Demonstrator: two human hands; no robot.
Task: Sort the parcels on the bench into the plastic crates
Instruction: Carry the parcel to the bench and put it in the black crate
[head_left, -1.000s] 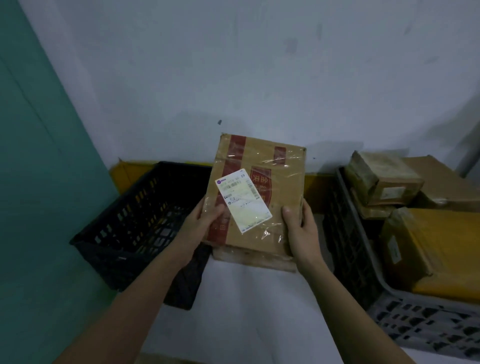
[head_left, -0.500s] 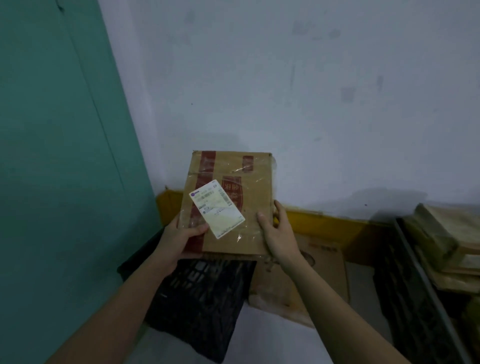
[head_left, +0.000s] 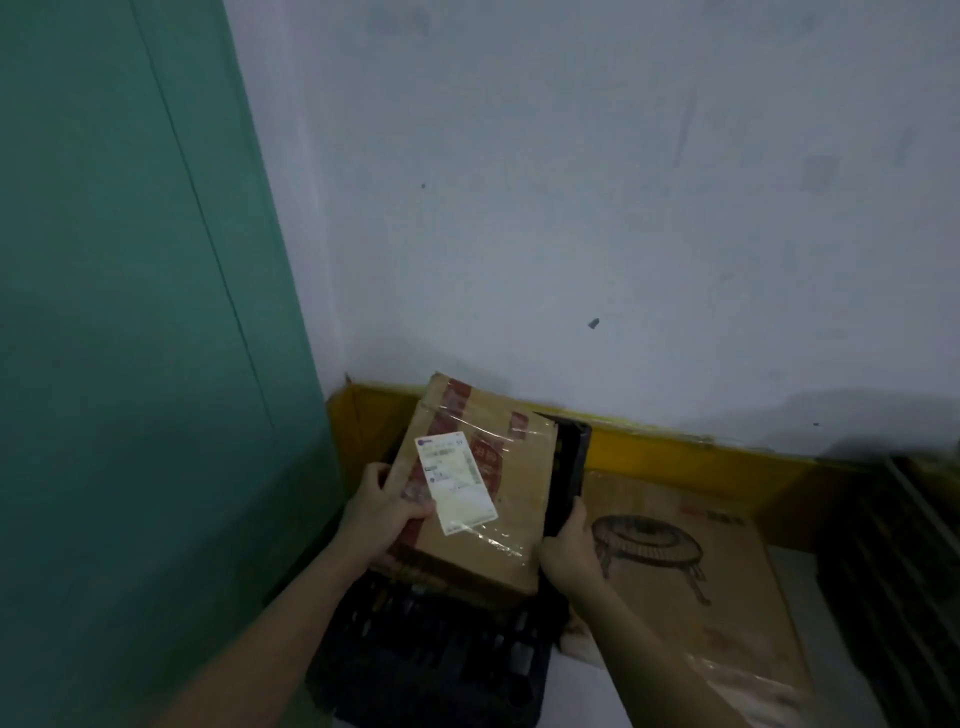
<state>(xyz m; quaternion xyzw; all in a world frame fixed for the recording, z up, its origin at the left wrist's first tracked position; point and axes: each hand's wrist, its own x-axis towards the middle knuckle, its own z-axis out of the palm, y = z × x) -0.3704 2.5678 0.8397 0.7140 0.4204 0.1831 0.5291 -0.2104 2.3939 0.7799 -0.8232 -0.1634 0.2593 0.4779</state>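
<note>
A cardboard box (head_left: 483, 499) held tilted over the black crate (head_left: 447, 654) at the left end of the desk (head_left: 587, 691). The left hand (head_left: 382, 519) grips the box's near-left edge, thumb just beside the white label (head_left: 454, 480), probably keeping the address readable. The right hand (head_left: 569, 548) curls its fingers (head_left: 576, 512) round the crate's right wall, seemingly to steady or tip it so the box slides in. Beyond the right fingers lies a flat carton (head_left: 691, 577) printed with a round stool. A second crate (head_left: 904, 571) stands far right, dim.
</note>
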